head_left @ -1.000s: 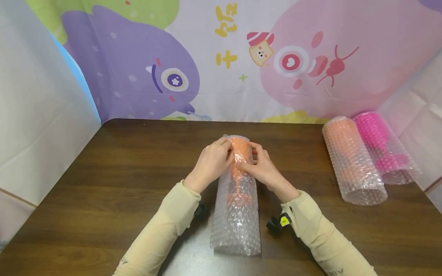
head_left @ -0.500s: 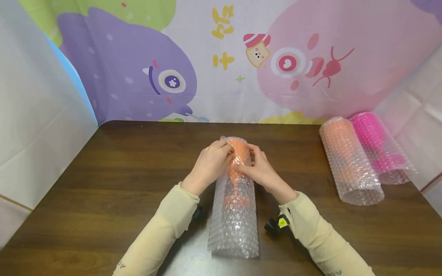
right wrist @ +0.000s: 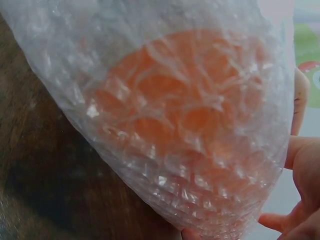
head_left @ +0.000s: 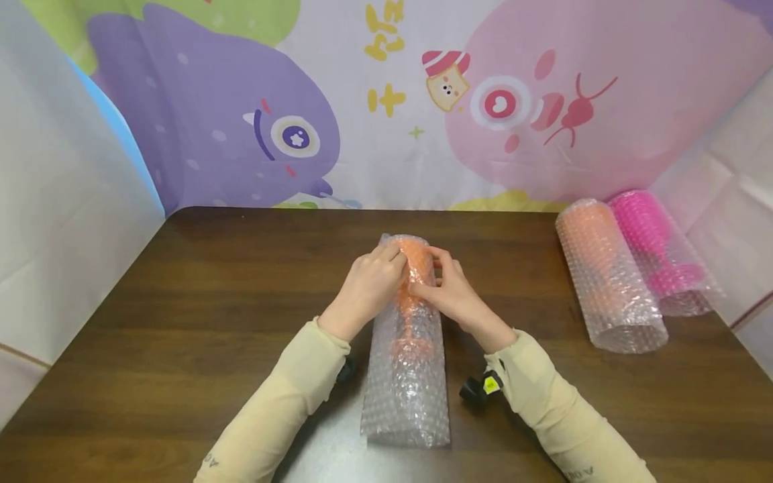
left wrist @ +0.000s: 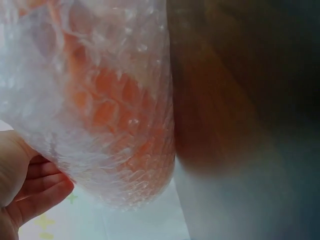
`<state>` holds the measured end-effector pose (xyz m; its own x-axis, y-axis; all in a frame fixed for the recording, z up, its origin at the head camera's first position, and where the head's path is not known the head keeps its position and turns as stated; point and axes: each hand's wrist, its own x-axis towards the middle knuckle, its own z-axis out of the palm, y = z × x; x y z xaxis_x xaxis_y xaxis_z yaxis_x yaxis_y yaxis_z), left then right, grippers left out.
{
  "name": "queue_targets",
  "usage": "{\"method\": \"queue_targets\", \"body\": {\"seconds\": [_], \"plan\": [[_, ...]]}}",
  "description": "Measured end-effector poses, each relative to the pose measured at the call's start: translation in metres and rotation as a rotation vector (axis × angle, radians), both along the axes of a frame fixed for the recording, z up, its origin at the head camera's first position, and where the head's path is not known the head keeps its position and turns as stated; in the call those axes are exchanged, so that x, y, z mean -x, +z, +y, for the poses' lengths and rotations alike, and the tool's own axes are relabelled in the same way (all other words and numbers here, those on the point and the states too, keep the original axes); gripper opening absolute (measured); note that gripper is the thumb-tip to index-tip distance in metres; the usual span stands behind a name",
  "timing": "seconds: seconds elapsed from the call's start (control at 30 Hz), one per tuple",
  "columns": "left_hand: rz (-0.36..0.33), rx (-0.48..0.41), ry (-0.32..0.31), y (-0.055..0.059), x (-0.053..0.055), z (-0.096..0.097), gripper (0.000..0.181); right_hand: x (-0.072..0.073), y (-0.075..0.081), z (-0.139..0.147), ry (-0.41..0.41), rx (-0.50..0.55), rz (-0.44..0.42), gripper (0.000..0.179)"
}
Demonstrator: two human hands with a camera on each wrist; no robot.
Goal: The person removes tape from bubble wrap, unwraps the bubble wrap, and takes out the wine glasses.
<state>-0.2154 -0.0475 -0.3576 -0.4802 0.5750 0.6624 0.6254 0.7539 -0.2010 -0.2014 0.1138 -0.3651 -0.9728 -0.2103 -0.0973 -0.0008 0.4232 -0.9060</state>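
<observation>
1. On the table [head_left: 272, 335], at its middle, the wrap [head_left: 407, 402] surrounds an orange goblet [head_left: 417, 258], bowl end farthest, apparently where both hands work best.
2. The left hand [head_left: 373, 280], fingers bent, grips the wrap's left side; the right hand [head_left: 455, 292] clasps its right, seemingly steadying it.
3. Far right, an orange roll [head_left: 610, 282] lies beside a pink roll [head_left: 670, 258], probably kept out of the way.

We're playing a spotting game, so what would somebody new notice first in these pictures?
Probably the big purple cartoon creature on the pale fabric backdrop, upper left. Then, in the middle, the orange goblet shape inside clear bubble wrap, held by the left hand and right hand. At the right, a bright pink goblet shape, also wrapped, stands out too.
</observation>
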Motion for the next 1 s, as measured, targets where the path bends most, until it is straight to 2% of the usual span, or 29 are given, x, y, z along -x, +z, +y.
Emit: {"method": "queue_targets", "body": {"seconds": [0.13,0.57,0.8,1.0], "plan": [[-0.002,-0.013,-0.004,0.0006,0.0007,-0.0001,0.007,0.0003,0.0009,0.0000,-0.006,-0.007,-0.002,0.078],[-0.080,-0.097,-0.009,0.0000,0.0005,-0.0020,0.008,-0.0010,0.0009,0.0001,0.008,0.004,-0.003,0.077],[-0.181,-0.142,-0.005,0.0038,0.0003,-0.0028,0.009,-0.0007,0.0018,0.0012,0.011,0.002,-0.009,0.078],[-0.297,-0.238,-0.027,0.0059,-0.0001,-0.0056,0.012,-0.0015,0.0019,0.0013,0.010,0.010,-0.016,0.078]]}}
